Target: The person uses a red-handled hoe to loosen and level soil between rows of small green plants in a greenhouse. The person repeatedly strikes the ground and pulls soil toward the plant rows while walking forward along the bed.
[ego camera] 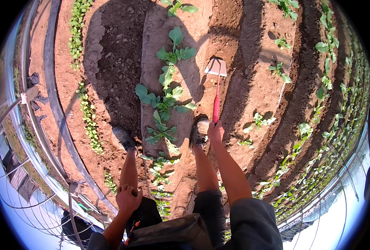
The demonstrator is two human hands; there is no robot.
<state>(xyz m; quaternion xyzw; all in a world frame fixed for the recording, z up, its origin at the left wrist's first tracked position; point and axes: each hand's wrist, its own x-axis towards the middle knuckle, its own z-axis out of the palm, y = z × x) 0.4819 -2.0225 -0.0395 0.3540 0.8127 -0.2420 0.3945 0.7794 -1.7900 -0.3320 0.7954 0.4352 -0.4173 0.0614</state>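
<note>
My right hand (216,132) is closed around the red handle of a hand hoe (216,107). The hoe's flat, wide metal blade (215,67) lies at the soil, ahead of my right shoe (201,131) and right of a row of leafy green plants (165,106). My left hand (128,197) rests on my left knee and holds no tool; its fingers are partly spread. That plant row runs along a raised bed between my two feet.
A row of small seedlings (88,117) grows at the left, beside a dark flat hose or strip (54,93). Beyond it are metal greenhouse rails. My left shoe (122,137) stands in a dug furrow. More plants (259,121) and furrows curve along the right.
</note>
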